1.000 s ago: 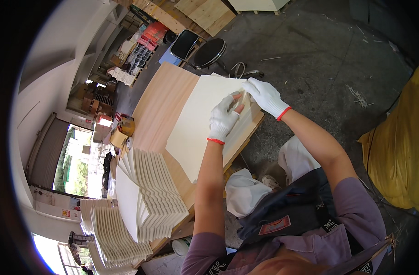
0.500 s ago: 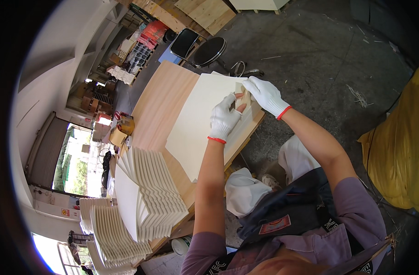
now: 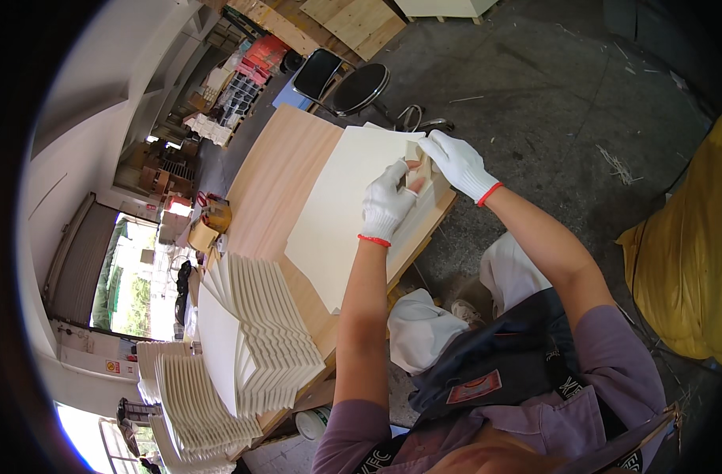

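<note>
Both my hands wear white knit gloves with red cuffs and work at the right end of a cream sheet (image 3: pixel 337 205), which lies on the wooden table. My left hand (image 3: pixel 386 204) has bare thumb and finger tips bent in against a raised, folded-looking edge of the sheet. On the far side of that edge my right hand (image 3: pixel 458 164) curls over it, fingers closed together. A narrow strip of the edge (image 3: pixel 421 170) shows between the hands. The fingertips of my right hand are partly hidden, and the exact shape of the fold is hard to make out.
Stacks of zigzag-folded cream sheets (image 3: pixel 270 332) stand on the table's near left. Pale wood board (image 3: pixel 278 170) covers the far left of the table (image 3: pixel 306 296). A black-seated chair (image 3: pixel 359 88) stands behind it. A yellow cover (image 3: pixel 681 245) hangs at the right.
</note>
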The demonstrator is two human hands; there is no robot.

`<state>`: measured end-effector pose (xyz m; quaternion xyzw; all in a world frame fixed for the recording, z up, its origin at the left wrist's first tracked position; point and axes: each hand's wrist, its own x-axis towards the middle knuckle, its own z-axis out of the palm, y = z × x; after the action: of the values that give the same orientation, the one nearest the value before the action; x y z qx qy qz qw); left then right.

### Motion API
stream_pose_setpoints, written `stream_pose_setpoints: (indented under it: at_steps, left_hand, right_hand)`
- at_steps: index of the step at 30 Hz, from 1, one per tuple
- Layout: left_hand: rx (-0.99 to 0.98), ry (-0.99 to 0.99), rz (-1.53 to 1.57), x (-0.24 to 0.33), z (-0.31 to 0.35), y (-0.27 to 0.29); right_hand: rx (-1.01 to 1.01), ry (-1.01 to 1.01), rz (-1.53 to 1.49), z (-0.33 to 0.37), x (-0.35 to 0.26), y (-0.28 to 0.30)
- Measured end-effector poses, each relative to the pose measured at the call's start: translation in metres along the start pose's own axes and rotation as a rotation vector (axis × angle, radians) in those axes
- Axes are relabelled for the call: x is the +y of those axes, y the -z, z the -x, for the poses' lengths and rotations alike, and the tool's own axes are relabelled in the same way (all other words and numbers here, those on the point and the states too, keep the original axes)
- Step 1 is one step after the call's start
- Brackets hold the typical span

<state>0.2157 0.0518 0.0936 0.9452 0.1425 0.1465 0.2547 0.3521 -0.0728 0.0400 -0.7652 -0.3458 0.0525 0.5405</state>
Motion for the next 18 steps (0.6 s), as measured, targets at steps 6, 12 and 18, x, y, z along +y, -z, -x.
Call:
stream_pose_setpoints:
  at_steps: [6, 12, 18]
  left_hand:
    - [0.053, -0.084, -0.035, -0.001, 0.001, -0.002]
    - [0.038, 0.048, 0.051, 0.002, 0.002, -0.001]
    - [0.069, -0.129, -0.01, -0.012, -0.001, -0.005]
  right_hand:
    - [0.005, -0.007, -0.011, 0.0, 0.0, -0.001]
    - [-0.02, -0.035, -0.055, 0.002, -0.002, 0.001]
    - [0.015, -0.007, -0.035, 0.001, 0.001, -0.002]
